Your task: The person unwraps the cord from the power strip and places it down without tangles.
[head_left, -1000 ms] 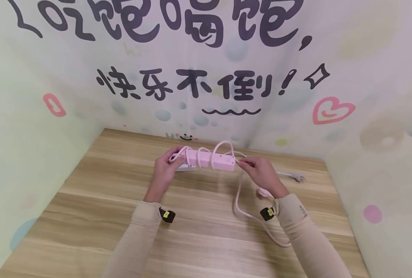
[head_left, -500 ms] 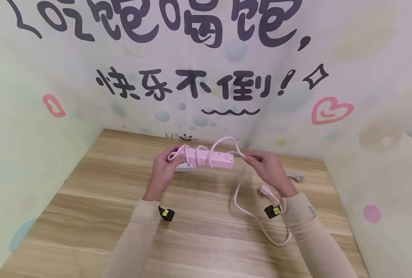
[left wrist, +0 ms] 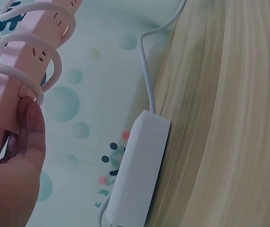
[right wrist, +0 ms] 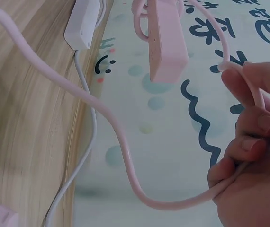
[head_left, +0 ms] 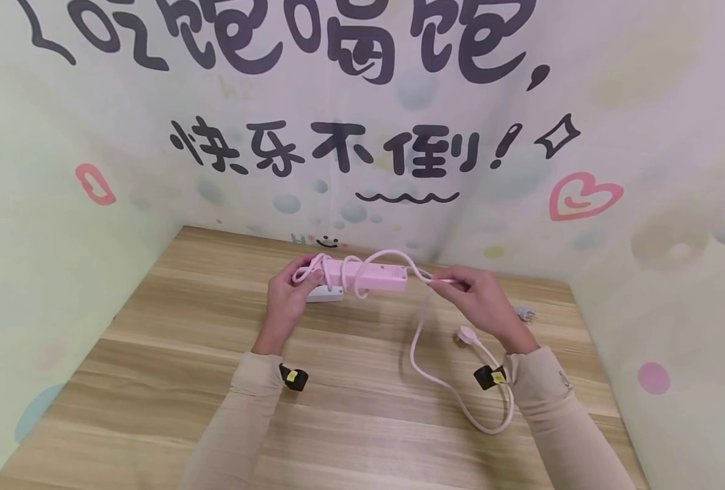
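Note:
A pink power strip hangs above the table, its pink cord coiled loosely around it in several turns. My left hand grips its left end; in the left wrist view the fingers hold the strip's end and the nearest loop. Beyond the strip's right end, my right hand pinches the pink cord, which also runs through its curled fingers in the right wrist view. From there the cord drops to the table in a wide curve, ending in a pink plug below the right hand.
Behind the left hand lies a white power strip on the wooden table. Its white cord runs along the back edge toward a white plug at the right. A printed wall stands behind the table.
My right hand has moved right, drawing the pink cord away from the strip and widening the last loop. The left hand and strip have shifted slightly left. More of the pink plug shows.

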The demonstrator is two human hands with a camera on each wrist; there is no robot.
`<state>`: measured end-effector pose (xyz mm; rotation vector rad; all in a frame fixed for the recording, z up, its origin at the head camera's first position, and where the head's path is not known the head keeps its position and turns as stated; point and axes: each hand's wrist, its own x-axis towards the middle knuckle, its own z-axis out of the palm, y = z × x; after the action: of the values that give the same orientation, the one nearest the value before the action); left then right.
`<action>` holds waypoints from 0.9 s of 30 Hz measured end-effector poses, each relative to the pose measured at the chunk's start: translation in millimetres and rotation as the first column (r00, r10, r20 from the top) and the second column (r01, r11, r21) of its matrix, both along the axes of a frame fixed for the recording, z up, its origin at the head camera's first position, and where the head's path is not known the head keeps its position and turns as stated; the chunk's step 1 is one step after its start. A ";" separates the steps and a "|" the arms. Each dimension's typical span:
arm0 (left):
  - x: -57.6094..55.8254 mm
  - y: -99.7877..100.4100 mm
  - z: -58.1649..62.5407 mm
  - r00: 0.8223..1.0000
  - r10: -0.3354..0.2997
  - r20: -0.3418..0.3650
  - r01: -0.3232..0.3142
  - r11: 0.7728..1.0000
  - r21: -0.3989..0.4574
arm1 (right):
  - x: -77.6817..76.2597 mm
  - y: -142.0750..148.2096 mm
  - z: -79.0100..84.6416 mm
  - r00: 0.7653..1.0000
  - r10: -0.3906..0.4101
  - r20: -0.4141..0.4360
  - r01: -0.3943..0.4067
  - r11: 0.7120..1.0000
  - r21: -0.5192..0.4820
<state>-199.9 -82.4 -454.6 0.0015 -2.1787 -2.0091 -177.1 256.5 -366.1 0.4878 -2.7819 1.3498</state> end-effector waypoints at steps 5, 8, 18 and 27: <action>1.1 0.6 -0.1 1.000 -0.001 0.002 0.001 1.000 0.015 | 4.4 0.3 3.6 0.998 0.055 0.002 -0.055 0.998 -0.007; 1.8 0.8 0.9 1.000 0.000 0.020 -0.001 1.000 0.031 | 6.9 1.4 4.0 0.996 0.091 0.021 -0.091 0.996 0.010; 4.0 0.4 1.9 0.999 0.033 0.039 -0.036 0.996 0.081 | 9.9 4.7 -2.7 0.979 0.190 0.071 -0.194 0.979 0.060; 4.0 -2.4 3.1 0.998 0.052 0.041 -0.055 0.996 0.069 | 6.5 6.4 -24.5 0.963 0.174 0.204 -0.190 0.980 0.059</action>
<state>-195.9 -84.8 -451.4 0.1087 -2.1068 -2.0716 -170.6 262.9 -390.6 0.6625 -3.0261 1.3997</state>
